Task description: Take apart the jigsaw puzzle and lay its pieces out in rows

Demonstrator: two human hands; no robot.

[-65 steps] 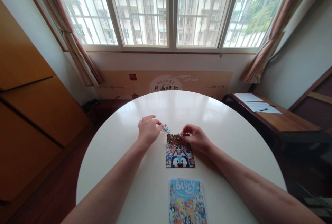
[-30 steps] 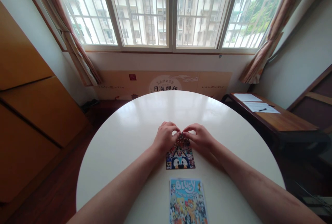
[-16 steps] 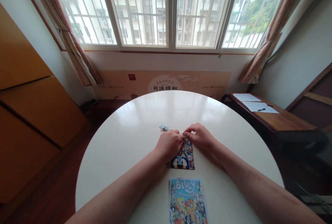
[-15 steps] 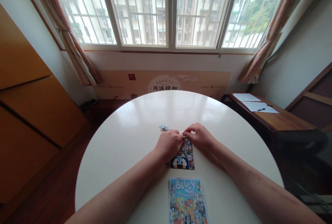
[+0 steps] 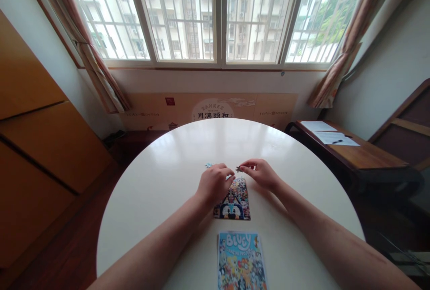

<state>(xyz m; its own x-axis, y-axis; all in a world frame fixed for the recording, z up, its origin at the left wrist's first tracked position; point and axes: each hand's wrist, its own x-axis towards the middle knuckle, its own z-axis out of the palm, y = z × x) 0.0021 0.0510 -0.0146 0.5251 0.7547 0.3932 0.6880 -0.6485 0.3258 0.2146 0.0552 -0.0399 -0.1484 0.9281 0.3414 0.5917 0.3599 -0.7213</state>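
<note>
My right hand (image 5: 264,173) pinches a small grey-looking puzzle piece (image 5: 238,169) just beyond the far edge of a partly covered jigsaw puzzle (image 5: 233,207). The puzzle shows a blue dog face at its near end and many small figures above it. My left hand (image 5: 215,182) rests over the puzzle's upper left part, thumb and index finger slightly apart with nothing visible between them. Behind that hand lies a little pile of light blue puzzle pieces (image 5: 208,165), partly hidden by it. Nearer to me is a Bluey picture sheet (image 5: 241,261), lying flat.
Everything lies on a round white table (image 5: 144,218). Beyond it stand a printed cardboard panel (image 5: 151,106) and a barred window. At the right, a wooden side table (image 5: 372,151) holds papers (image 5: 336,138) and a pen. An orange-brown cabinet (image 5: 40,155) is at the left.
My right hand has drawn the puzzle piece slightly up from the puzzle's far edge. My left hand has shifted a little left, uncovering more of the puzzle, and its fingers have parted.
</note>
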